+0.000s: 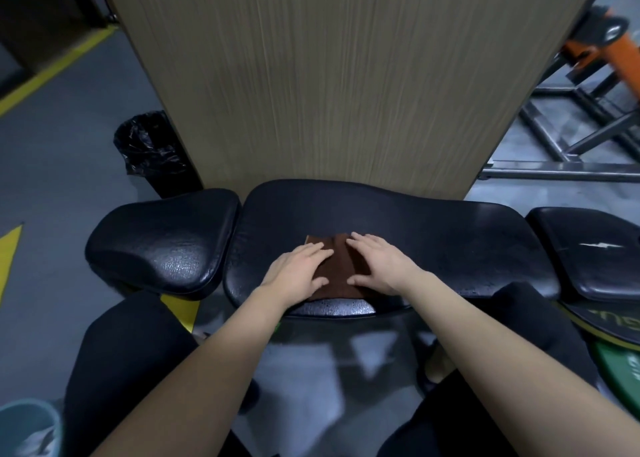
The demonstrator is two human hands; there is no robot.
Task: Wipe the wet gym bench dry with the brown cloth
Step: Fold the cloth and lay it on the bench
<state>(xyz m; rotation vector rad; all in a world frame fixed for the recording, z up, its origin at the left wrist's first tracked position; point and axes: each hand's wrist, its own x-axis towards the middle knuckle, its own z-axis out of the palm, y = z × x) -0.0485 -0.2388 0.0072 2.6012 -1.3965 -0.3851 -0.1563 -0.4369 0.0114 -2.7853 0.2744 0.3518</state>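
Note:
The gym bench has a long black padded section [450, 242] in the middle of the view, glossy with wet speckles along its front edge. A folded brown cloth [337, 273] lies flat on that pad, left of its centre. My left hand [298, 271] presses on the cloth's left side with its fingers spread. My right hand [377, 262] presses flat on the cloth's right side. Both palms cover the cloth's outer edges.
A smaller black pad [162, 242] adjoins on the left, another [588, 249] on the right. A wood-grain pillar [346, 76] rises right behind the bench. A black-lined bin [152, 148] stands back left. Metal frames [571, 134] fill the back right; weight plates [620, 363] lie at right.

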